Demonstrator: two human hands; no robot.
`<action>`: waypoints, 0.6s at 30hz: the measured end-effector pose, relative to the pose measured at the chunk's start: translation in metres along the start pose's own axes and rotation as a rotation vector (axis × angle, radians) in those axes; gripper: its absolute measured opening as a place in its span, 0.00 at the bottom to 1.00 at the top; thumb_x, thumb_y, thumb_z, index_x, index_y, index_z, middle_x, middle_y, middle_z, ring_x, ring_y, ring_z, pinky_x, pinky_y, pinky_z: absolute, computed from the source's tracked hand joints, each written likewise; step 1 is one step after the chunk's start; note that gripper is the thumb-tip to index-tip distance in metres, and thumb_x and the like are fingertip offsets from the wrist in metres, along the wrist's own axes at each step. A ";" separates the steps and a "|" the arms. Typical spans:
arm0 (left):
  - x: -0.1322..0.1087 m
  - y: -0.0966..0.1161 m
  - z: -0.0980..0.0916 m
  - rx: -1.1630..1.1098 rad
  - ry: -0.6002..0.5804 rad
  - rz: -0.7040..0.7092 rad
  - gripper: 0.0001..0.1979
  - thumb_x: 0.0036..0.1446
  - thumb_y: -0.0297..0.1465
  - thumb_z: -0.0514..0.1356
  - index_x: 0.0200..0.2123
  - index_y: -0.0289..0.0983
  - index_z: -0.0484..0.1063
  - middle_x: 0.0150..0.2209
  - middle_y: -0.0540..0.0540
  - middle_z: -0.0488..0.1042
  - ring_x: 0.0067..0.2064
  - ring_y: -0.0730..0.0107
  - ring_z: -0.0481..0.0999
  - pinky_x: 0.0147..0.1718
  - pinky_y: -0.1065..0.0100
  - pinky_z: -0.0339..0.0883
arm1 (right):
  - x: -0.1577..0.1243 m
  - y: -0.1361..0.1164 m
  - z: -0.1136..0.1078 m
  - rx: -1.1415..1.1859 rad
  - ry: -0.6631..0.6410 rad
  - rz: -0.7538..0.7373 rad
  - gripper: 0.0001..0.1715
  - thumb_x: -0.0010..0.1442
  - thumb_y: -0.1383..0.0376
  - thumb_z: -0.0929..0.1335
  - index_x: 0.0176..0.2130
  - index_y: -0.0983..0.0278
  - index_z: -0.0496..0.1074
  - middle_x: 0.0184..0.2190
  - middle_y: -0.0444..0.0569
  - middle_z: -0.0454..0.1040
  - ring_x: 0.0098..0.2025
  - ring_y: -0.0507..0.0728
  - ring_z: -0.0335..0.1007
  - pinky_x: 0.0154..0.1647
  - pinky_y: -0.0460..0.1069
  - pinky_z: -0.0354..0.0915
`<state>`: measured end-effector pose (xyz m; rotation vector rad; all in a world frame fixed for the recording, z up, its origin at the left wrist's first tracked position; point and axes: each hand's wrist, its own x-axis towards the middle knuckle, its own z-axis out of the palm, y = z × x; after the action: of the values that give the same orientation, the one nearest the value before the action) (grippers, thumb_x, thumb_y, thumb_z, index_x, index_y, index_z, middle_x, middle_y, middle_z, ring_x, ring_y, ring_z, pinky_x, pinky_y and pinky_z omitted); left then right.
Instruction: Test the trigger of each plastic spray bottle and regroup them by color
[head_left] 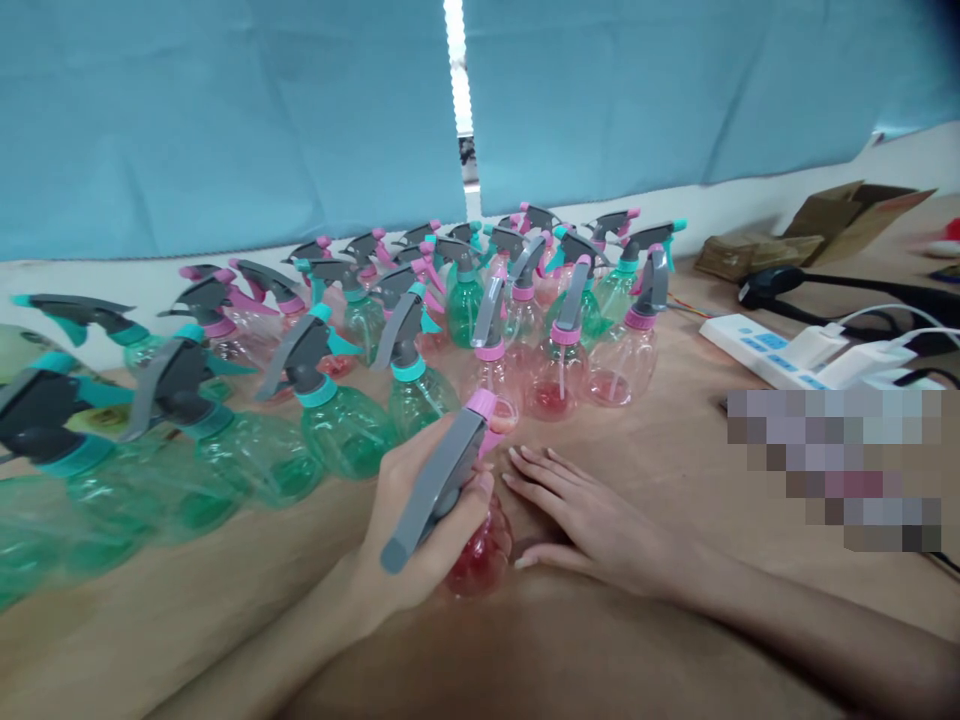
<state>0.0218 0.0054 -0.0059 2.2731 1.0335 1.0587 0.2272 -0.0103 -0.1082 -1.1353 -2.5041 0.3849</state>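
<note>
My left hand (427, 530) is wrapped round the neck of a pink spray bottle (481, 555) with a grey trigger head and pink nozzle, low in the middle. Its fingers are partly hidden behind the spray head. Just right of that bottle, my right hand (589, 520) lies palm down on the brown table (645, 460), fingers spread, holding nothing. Beyond both hands stand more pink bottles (555, 380), and to the left are green bottles (349, 430) with turquoise collars. Several spray bottles crowd the rows behind.
A white power strip (761, 350) with plugs and cables lies at the right. Behind it are a black headset-like object (780, 285) and an open cardboard box (855, 225). A blue cloth (300, 120) hangs across the back. A pixelated patch covers something at the right.
</note>
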 end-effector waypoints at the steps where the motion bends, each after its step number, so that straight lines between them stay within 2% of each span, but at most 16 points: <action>1: 0.000 0.000 0.000 0.011 0.008 0.001 0.05 0.54 0.29 0.53 0.27 0.42 0.65 0.24 0.52 0.66 0.24 0.69 0.67 0.23 0.67 0.64 | 0.000 0.000 0.000 0.002 0.008 0.001 0.46 0.59 0.43 0.63 0.64 0.70 0.55 0.64 0.62 0.53 0.67 0.65 0.44 0.65 0.64 0.48; 4: -0.001 0.000 0.001 0.026 0.018 -0.003 0.06 0.54 0.30 0.53 0.25 0.42 0.63 0.25 0.52 0.67 0.25 0.69 0.68 0.23 0.67 0.63 | 0.000 -0.001 0.000 -0.005 0.015 -0.002 0.45 0.59 0.44 0.63 0.64 0.70 0.55 0.64 0.62 0.54 0.67 0.65 0.44 0.65 0.63 0.47; 9: -0.002 0.000 0.001 0.023 0.000 -0.062 0.03 0.56 0.32 0.53 0.32 0.43 0.66 0.27 0.51 0.70 0.29 0.67 0.71 0.28 0.66 0.67 | -0.001 0.001 0.001 -0.029 0.005 0.000 0.44 0.61 0.44 0.62 0.63 0.72 0.56 0.65 0.63 0.52 0.67 0.65 0.42 0.66 0.63 0.47; 13: -0.002 0.001 0.000 -0.008 -0.020 -0.079 0.03 0.57 0.32 0.54 0.33 0.42 0.66 0.29 0.50 0.70 0.30 0.66 0.72 0.29 0.65 0.69 | -0.001 0.002 0.003 -0.013 0.019 -0.006 0.45 0.60 0.44 0.63 0.64 0.70 0.55 0.65 0.62 0.53 0.67 0.65 0.43 0.66 0.62 0.47; 18: 0.001 0.002 0.000 -0.086 -0.033 -0.054 0.04 0.57 0.29 0.54 0.36 0.41 0.67 0.35 0.48 0.74 0.37 0.66 0.75 0.38 0.64 0.70 | -0.001 0.002 0.003 0.003 0.010 -0.016 0.48 0.58 0.42 0.64 0.64 0.70 0.54 0.66 0.63 0.51 0.68 0.65 0.41 0.66 0.63 0.45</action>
<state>0.0231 0.0046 -0.0039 2.1747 1.0103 1.0213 0.2280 -0.0100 -0.1118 -1.1119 -2.5011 0.3777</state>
